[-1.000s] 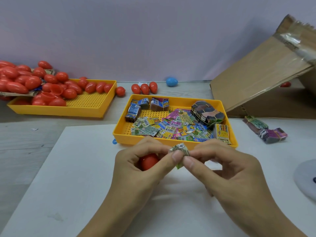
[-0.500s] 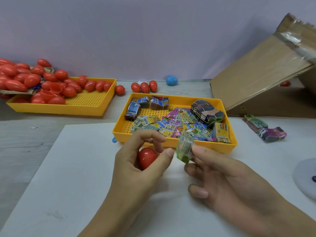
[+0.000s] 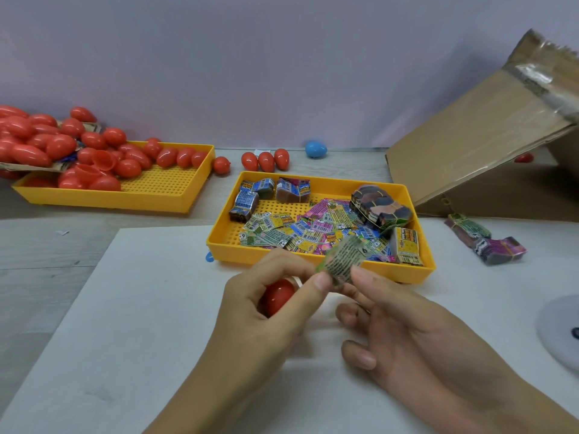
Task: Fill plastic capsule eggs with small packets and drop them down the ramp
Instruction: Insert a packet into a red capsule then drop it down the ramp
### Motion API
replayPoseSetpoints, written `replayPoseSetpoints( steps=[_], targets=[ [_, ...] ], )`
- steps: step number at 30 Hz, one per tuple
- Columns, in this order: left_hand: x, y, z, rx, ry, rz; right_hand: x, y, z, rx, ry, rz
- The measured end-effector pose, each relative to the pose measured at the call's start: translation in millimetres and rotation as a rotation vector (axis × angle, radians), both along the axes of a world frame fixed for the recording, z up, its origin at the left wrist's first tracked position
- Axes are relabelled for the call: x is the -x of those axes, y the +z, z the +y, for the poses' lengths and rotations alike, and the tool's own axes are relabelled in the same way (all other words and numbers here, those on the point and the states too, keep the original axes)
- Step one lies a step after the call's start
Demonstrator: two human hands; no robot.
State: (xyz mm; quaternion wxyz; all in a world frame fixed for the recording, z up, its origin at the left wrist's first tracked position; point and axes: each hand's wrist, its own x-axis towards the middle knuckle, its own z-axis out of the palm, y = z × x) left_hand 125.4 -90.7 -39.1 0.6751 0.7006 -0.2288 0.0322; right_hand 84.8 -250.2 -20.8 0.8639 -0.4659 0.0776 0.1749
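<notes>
White bench [image 3: 156, 308]: left hand [image 3: 269, 308] cups red capsule egg [image 3: 279, 296]; right hand [image 3: 407, 327] pinches packet [image 3: 343, 261] just right of egg (left thumb touching), long axis tilted up-right.

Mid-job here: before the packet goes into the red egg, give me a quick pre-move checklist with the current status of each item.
1. Packet held: ok. The green packet is pinched between the left hand thumb and the right hand fingers.
2. Egg secured: ok. The red egg sits in the left palm.
3. Egg open to take the packet: cannot tell; fingers hide its opening.
4. Packet folded small enough: not ok. It looks spread out, only curled.
5. Ramp path: ok. The cardboard ramp face shows nothing on it.
6. Packet supply: ok. The yellow tray holds many more.
</notes>
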Motion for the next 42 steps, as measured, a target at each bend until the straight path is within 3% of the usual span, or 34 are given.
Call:
replayPoseSetpoints(
  steps=[5, 10, 28, 42],
  targets=[
    [-1.0, 0.7, -2.0, 0.018, 0.024, -0.064, 0.3, -0.4, -0.5, -0.013, 0.039, -0.013],
    [2.4, 0.9, 1.5, 0.024, -0.062, 0.001, -0.2, -1.4, 0.9, 0.010, 0.008, -0.004],
    [6.2, -0.1, -5.7, -0.062, 0.172, -0.256, -2.2, 4.9, -11.2, -0.054, -0.106, 0.021],
    [14.0, 3.8, -6.8, -0.148, 0.174, -0.415, 0.7, 3.7, -7.4, 0.028, -0.083, -0.038]
  ],
)
